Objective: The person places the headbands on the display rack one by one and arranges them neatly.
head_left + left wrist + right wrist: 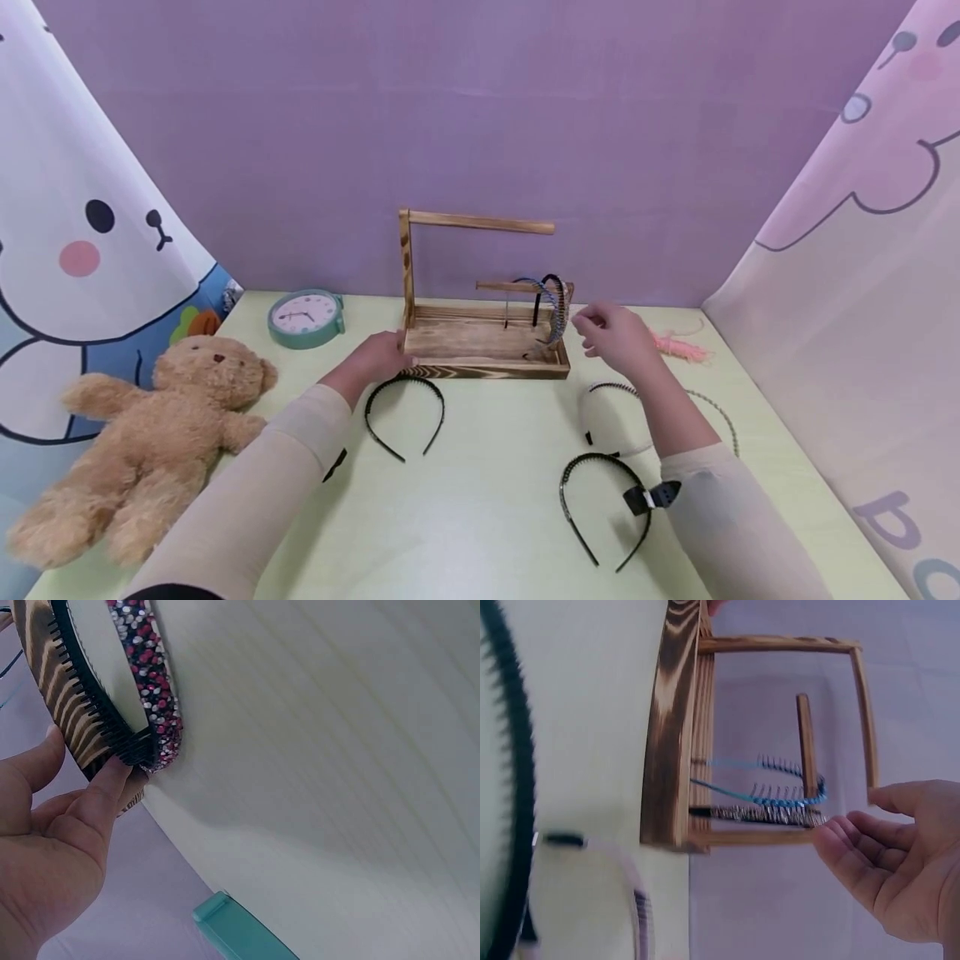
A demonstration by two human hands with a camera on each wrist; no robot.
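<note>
The rack (487, 372) stands at the far middle of the bench (465, 500), its left end gripped by the left hand (377, 358). The right hand (618, 337), holding nothing, fingers loosely bent, hovers just right of two hung headbands (559, 312). Other headbands (600, 457) lie nearer, left and right.

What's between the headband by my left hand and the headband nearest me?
In the head view, only bare tabletop lies between the headband by the left hand and the nearest headband.
</note>
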